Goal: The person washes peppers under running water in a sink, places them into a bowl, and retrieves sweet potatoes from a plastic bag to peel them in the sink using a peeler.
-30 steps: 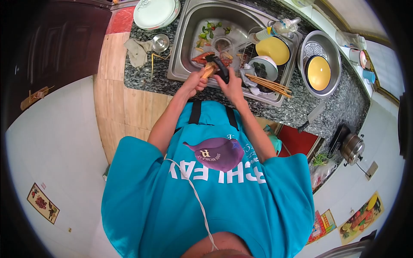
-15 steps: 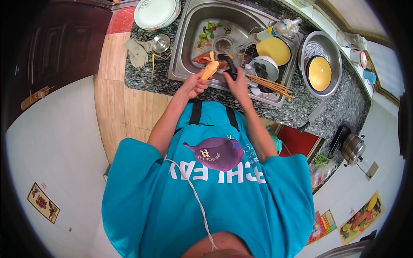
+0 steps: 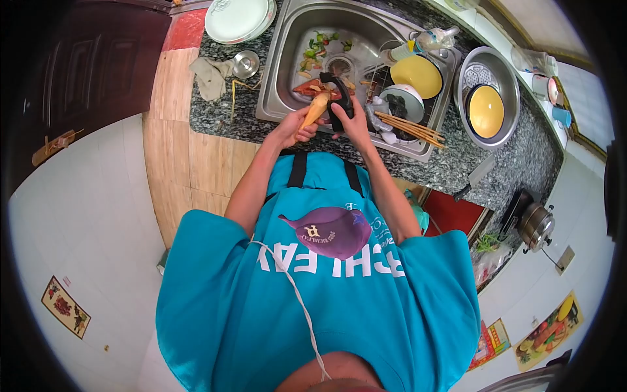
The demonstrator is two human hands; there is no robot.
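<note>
My left hand [image 3: 300,128] is closed around a peeled, orange-yellow root vegetable [image 3: 316,111] at the near edge of the sink. Its tapered end points down toward me; I cannot tell whether it is a carrot or a sweet potato. In my right hand [image 3: 351,123] is a black peeler [image 3: 338,108], its head up over the sink and close beside the vegetable. Contact between the two is too small to make out. Beneath them in the steel sink [image 3: 287,42] lie reddish-orange peelings [image 3: 307,87] and green scraps [image 3: 318,47].
Right of the basin, a rack holds a yellow bowl [image 3: 416,77], a white bowl [image 3: 413,110], chopsticks [image 3: 410,129] and a bottle [image 3: 434,40]. Farther right are a metal basin [image 3: 514,78] and a knife [image 3: 480,171]. Plates [image 3: 236,18], a cloth [image 3: 209,80] and a steel cup [image 3: 245,65] stand left.
The vegetable has turned in my left hand, its narrow end now pointing toward me. My right hand has moved slightly left, and the peeler has swung more upright beside the vegetable.
</note>
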